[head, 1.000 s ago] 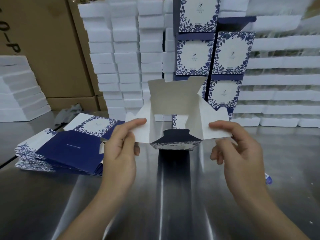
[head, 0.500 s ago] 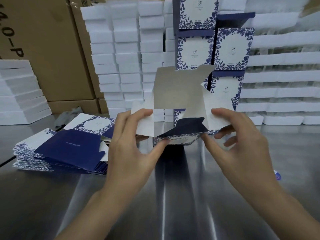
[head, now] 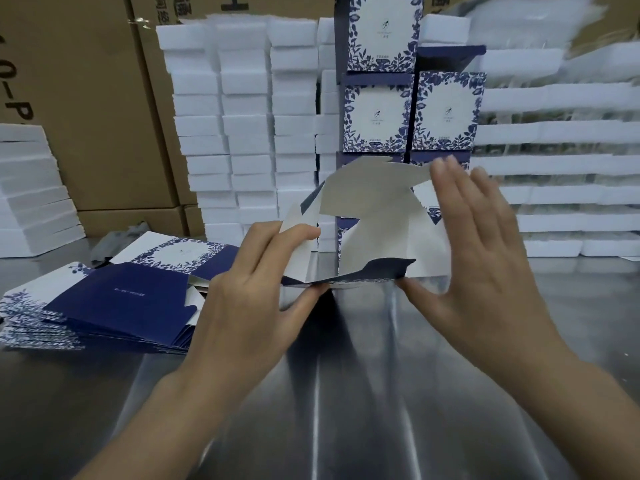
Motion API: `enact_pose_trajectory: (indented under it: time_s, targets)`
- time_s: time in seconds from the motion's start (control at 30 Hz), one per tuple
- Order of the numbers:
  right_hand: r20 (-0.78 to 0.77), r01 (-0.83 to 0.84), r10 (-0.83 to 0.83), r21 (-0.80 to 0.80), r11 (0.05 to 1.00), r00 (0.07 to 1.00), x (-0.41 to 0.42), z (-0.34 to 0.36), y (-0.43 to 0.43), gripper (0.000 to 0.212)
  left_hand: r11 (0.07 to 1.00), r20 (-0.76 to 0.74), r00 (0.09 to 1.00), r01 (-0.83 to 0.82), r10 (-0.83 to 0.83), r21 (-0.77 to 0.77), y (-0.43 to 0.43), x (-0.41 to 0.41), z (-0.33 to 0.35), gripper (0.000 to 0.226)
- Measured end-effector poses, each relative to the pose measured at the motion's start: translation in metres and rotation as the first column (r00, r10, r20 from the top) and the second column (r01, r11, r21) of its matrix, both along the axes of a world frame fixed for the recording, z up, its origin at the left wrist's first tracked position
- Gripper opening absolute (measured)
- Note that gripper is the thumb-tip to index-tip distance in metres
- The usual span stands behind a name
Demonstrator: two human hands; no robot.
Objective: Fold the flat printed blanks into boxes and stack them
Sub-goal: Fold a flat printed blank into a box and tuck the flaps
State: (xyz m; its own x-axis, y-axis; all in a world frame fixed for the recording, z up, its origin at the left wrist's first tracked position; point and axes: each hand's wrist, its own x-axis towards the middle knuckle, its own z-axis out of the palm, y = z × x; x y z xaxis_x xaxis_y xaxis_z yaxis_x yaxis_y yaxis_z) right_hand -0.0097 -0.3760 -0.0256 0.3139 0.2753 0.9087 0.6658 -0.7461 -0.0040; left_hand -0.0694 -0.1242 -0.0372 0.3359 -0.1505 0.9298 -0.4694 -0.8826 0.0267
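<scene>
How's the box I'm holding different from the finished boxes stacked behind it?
The held box is half-folded, flaps open, plain white inside showing; the stacked boxes are closed, printed fronts showing. The held box is tilted; the stacked boxes stand upright in columns. Both show navy print.

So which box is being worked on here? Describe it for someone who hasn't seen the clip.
Over the steel table, before the tower of finished blue-and-white boxes, a half-folded box is held between the left hand and right hand. Unlike the flat blanks piled to its left, it stands open, white inside showing, flaps splayed.
</scene>
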Motion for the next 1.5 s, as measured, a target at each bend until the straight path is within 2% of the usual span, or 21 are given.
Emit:
enact_pose_trajectory:
  time_s: [0.17,0.33,0.43,0.5,0.6,0.7,0.83,0.87,0.97,1.0,1.13,1.17,1.23,1.3,1.43,1.5]
  targets:
    - [-0.070,0.009,-0.010,-0.014,1.000,0.998,0.001,-0.013,0.006,0.108,1.000,-0.051,0.999,-0.005,0.004,-0.014,-0.006,-0.001,-0.008,0.062]
    - [-0.146,-0.016,0.015,-0.005,1.000,0.989,-0.003,-0.017,0.011,0.108,0.998,-0.090,0.995,0.028,-0.033,-0.057,-0.010,0.001,-0.015,0.058]
    - [-0.232,-0.088,0.079,-0.031,0.996,0.970,-0.010,-0.020,0.018,0.103,0.992,-0.127,0.987,0.090,-0.100,-0.089,-0.016,-0.003,-0.015,0.053]
    - [-0.304,-0.163,0.158,0.009,0.987,0.939,-0.016,-0.023,0.021,0.102,0.986,-0.140,0.980,0.126,-0.140,-0.108,-0.019,-0.009,-0.014,0.049]
    - [-0.443,-0.230,0.252,0.104,0.968,0.860,-0.023,-0.022,0.020,0.096,0.974,-0.138,0.968,0.191,-0.207,-0.121,-0.022,-0.017,-0.008,0.049]
    - [-0.560,-0.312,0.380,0.217,0.925,0.737,-0.025,-0.022,0.020,0.088,0.966,-0.122,0.961,0.235,-0.247,-0.108,-0.028,-0.022,-0.003,0.047]
    - [-0.559,-0.353,0.595,0.486,0.799,0.578,-0.028,-0.016,0.025,0.067,0.962,-0.094,0.959,0.259,-0.266,-0.084,-0.031,-0.026,-0.001,0.044]
    - [-0.555,-0.347,0.619,0.522,0.779,0.556,-0.027,-0.012,0.025,0.061,0.962,-0.085,0.960,0.262,-0.269,-0.080,-0.031,-0.026,-0.001,0.044]
    - [-0.506,-0.300,0.684,0.642,0.706,0.526,-0.022,-0.005,0.025,0.023,0.961,-0.055,0.960,0.272,-0.275,-0.059,-0.032,-0.027,0.001,0.040]
    - [-0.491,-0.275,0.714,0.692,0.668,0.499,-0.020,-0.004,0.023,0.020,0.963,-0.045,0.963,0.265,-0.267,-0.043,-0.033,-0.027,0.002,0.037]
    - [-0.489,-0.192,0.821,0.812,0.552,0.293,-0.013,0.000,0.012,0.051,0.976,0.005,0.976,0.217,-0.217,0.008,-0.039,-0.027,0.003,0.035]
    - [-0.493,-0.168,0.829,0.822,0.543,0.265,-0.012,0.002,0.009,0.059,0.975,0.011,0.975,0.221,-0.221,0.008,-0.040,-0.027,0.003,0.036]
    - [-0.527,-0.142,0.791,0.797,0.586,0.310,-0.011,0.003,0.005,0.067,0.970,0.010,0.970,0.243,-0.243,0.015,-0.041,-0.028,0.004,0.037]
    - [-0.593,-0.151,0.683,0.697,0.700,0.427,-0.010,0.002,0.003,0.062,0.961,-0.009,0.962,0.274,-0.273,0.039,-0.042,-0.029,0.005,0.038]
    - [-0.632,-0.190,0.404,0.380,0.905,0.662,-0.013,-0.002,0.003,0.050,0.948,-0.040,0.953,0.303,-0.301,0.099,-0.039,-0.031,0.008,0.038]
    - [-0.652,-0.217,0.287,0.188,0.958,0.702,-0.014,-0.003,0.003,0.051,0.942,-0.038,0.951,0.311,-0.308,0.125,-0.038,-0.032,0.010,0.039]
